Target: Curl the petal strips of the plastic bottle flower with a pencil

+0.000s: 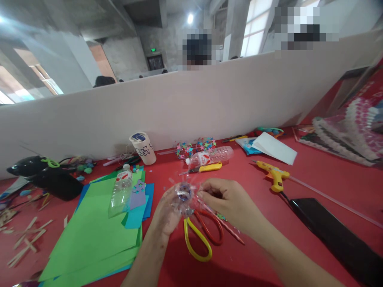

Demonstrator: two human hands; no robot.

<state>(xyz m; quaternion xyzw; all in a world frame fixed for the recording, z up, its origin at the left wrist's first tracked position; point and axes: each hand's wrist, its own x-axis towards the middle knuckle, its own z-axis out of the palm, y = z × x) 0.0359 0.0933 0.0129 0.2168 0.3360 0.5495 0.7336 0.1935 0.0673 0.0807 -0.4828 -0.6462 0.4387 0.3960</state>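
Note:
My left hand (168, 211) holds a clear plastic piece (183, 195) with strips fanning out like petals and a purple-blue ring at its centre; it looks like a cut bottle end. Beside its right edge, my right hand (223, 195) is closed in a pinch, and what lies between the fingertips is too small to tell. Below both hands, scissors (198, 252) with one yellow and one red handle lie on the table, their blades hidden. A pinkish pen-like stick (231, 232) lies next to them. Just beyond the hands is a yellow utility knife (210, 167).
Green and blue paper sheets (95, 223) with a clear bottle (121, 191) lie left. Behind are a paper cup (146, 149), another bottle (214, 155) and star-decorated pieces (184, 150). Right are a yellow glue gun (273, 175) and a black case (329, 227). A white partition (167, 107) stands behind.

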